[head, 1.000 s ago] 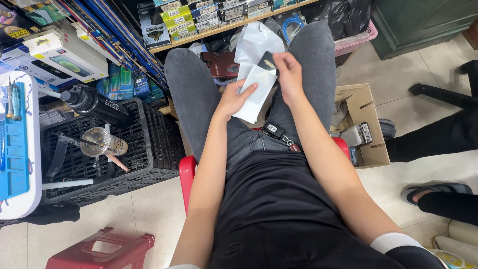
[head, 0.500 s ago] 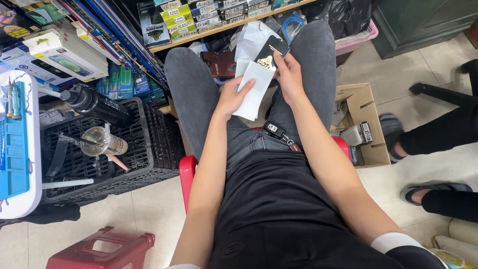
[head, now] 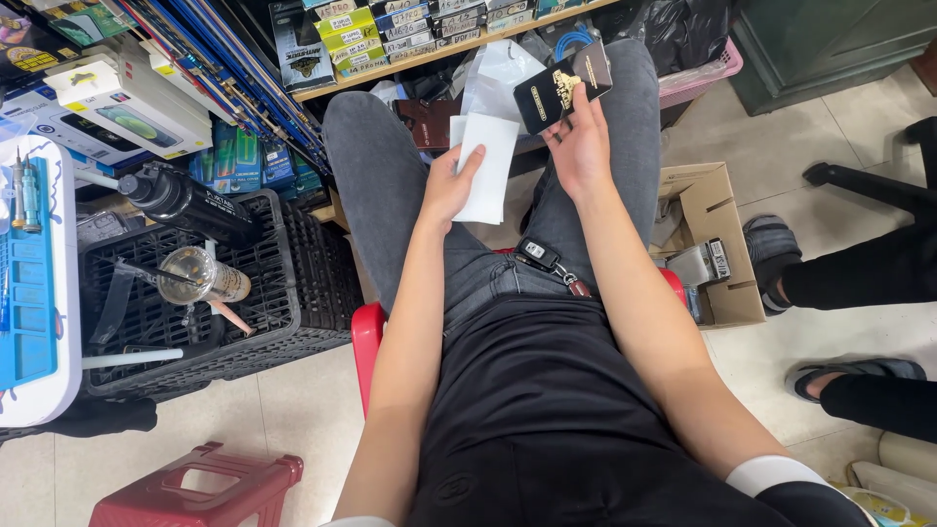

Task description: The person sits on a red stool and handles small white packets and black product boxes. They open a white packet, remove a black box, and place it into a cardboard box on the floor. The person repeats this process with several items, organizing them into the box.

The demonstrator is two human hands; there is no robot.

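- Left hand [head: 447, 188]: the grip was clenched on a white paper sleeve [head: 482, 166], pinched flat near its lower edge between thumb and fingers, above the gap between the knees.
- Right hand [head: 580, 146]: the grip was grasping a black card packet [head: 562, 86] with gold print, held by its lower edge, tilted and just clear of the sleeve's top.
- Handling, as judged: the packet looked thin, light and fairly stiff, best held by its edges; a glossy face could slip. The sleeve looked limp and easily creased.
- Surroundings: a key fob [head: 538, 255] lay on the lap; a black plastic crate [head: 283, 283] stood to the left, a cardboard box [head: 717, 210] to the right.
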